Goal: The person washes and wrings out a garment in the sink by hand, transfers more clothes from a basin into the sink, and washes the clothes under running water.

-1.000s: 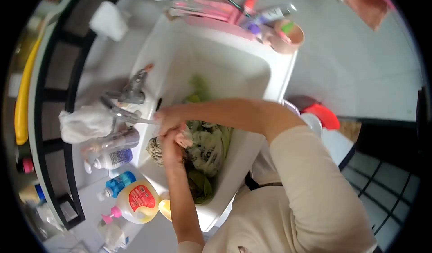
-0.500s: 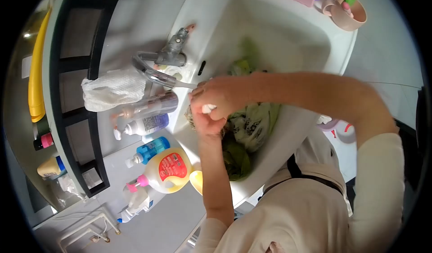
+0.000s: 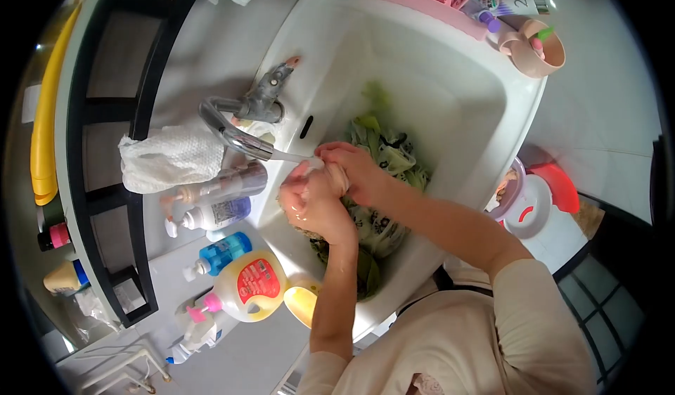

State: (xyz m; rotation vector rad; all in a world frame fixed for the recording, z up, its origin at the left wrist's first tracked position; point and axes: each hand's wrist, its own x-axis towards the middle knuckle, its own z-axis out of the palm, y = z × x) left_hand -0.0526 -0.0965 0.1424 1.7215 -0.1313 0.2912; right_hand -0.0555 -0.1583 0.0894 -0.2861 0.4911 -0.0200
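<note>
Under the running faucet (image 3: 249,142), my two hands are pressed together over the sink (image 3: 471,103). My left hand (image 3: 316,205) is curled and wet, with foam or water on its fingers. My right hand (image 3: 355,170) closes against it from the right. A pale bit shows between them, too covered to name. Wet green and white patterned cloth (image 3: 383,230) lies bunched in the sink below my hands. A dark green part (image 3: 367,272) of the bunch rests near the sink's front. A brownish textured edge shows beneath my left hand.
Left of the sink stand a yellow detergent jug (image 3: 249,286), a blue pump bottle (image 3: 225,253) and other pump bottles. A white cloth (image 3: 172,159) hangs by the faucet. A pink organizer (image 3: 422,8) and a beige cup (image 3: 538,50) sit on the far rim.
My right forearm has swung down and toward my body, and my right hand no longer covers the left from above. The view has shifted, showing more of the sink and the right side.
</note>
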